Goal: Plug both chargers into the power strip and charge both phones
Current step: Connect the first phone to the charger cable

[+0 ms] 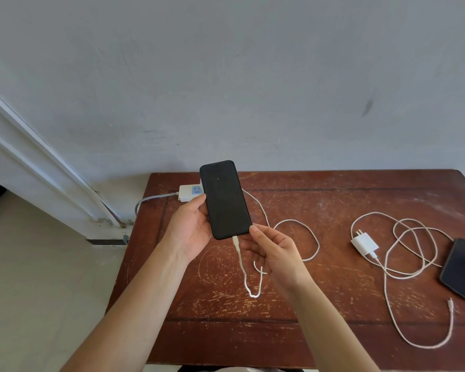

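Nearest the camera, two bare forearms reach over a scratched, reddish-brown wooden table [293, 331]. The left hand [189, 228] wraps its fingers around the left edge of a dark-screened phone [225, 200], holding it tilted above the table. The right hand [273, 249] sits just below the phone's bottom right corner with fingers loosely curled; whether they touch the phone or the cord cannot be told. A white cable [243, 267] is plugged into the phone's bottom end and hangs in a loop. Farther right, a second charger [364, 244] lies unplugged amid its own coiled cable [403, 264], beside a second phone [461, 268] lying flat. Behind the held phone, a white power strip [189, 192] sits near the table's back edge, against a scuffed grey wall [226, 76].
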A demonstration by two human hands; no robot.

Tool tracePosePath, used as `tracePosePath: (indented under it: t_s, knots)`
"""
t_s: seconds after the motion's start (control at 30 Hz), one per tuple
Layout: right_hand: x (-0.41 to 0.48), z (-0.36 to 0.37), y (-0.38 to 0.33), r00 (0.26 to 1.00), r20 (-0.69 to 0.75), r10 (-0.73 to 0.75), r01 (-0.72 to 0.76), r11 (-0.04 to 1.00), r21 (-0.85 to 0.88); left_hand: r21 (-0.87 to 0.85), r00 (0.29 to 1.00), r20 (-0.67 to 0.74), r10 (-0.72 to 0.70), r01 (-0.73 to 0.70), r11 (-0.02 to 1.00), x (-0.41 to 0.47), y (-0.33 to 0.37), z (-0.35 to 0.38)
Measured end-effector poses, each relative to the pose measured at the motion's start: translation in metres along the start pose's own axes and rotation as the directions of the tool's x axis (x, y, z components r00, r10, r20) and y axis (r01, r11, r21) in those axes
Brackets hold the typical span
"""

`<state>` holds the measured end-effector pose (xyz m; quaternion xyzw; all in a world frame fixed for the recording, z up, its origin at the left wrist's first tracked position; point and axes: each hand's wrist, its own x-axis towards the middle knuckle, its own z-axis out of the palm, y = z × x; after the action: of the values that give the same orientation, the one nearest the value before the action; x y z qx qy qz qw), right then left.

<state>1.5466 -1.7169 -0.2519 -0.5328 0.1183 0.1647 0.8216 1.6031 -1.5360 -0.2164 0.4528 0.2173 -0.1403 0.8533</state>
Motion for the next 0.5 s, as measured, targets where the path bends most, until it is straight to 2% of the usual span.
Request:
tracePosePath:
  t_s: [0.27,0.5]
  knots:
    - [0.018,-0.003,0.028,0.995,-0.093,0.033,-0.037,0.999,-0.04,0.084,0.996,-0.085,0.003,0.004,0.996,0.018,-0.017,-0.024]
    - [0.036,-0.005,0.072,0.994,-0.088,0.072,-0.087,0.978,-0.189,0.205,0.986,-0.16,-0.04,0.073,0.976,0.037,-0.042,-0.062]
